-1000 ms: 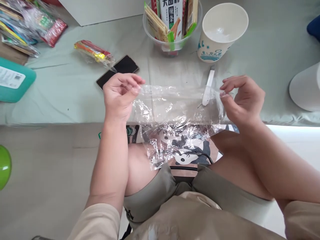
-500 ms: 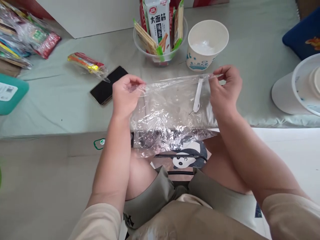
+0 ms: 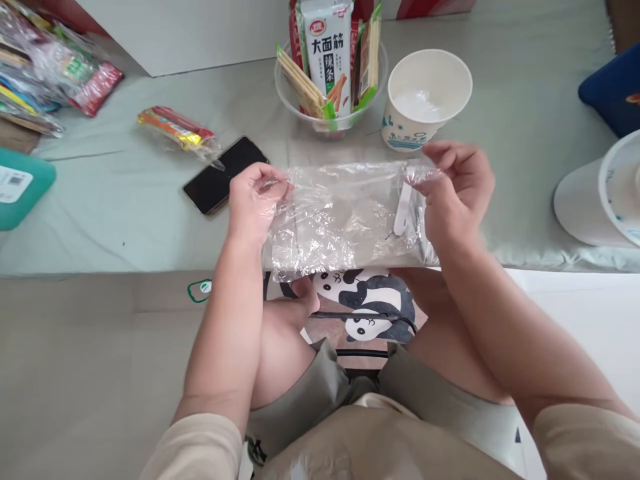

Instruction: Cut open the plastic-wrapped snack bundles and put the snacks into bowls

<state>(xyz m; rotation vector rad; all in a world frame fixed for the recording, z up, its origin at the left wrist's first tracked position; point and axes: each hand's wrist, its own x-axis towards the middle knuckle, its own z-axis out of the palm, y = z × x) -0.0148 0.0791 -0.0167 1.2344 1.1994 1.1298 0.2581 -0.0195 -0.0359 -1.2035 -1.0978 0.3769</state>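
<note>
A crinkled clear plastic bag (image 3: 345,220) is stretched flat between both hands, just above the table's near edge. My left hand (image 3: 255,203) pinches its upper left corner. My right hand (image 3: 457,193) pinches the upper right corner. Through the plastic shows a small white plastic utensil (image 3: 403,208) lying on the table. Behind the bag stand a white paper cup (image 3: 427,100) with something clear inside and a clear bowl (image 3: 320,117) packed with upright snack packets.
A black phone (image 3: 225,175) lies left of my left hand, a wrapped snack pack (image 3: 175,127) beyond it. More packets (image 3: 55,73) pile at far left beside a teal box (image 3: 23,187). White paper bowls (image 3: 605,193) sit at right. A panda-print bag (image 3: 370,307) rests between my knees.
The bag's lower part, which hung over my knees, has been drawn up, so the bag is shorter and lies over the table edge. Both hands moved slightly right with it.
</note>
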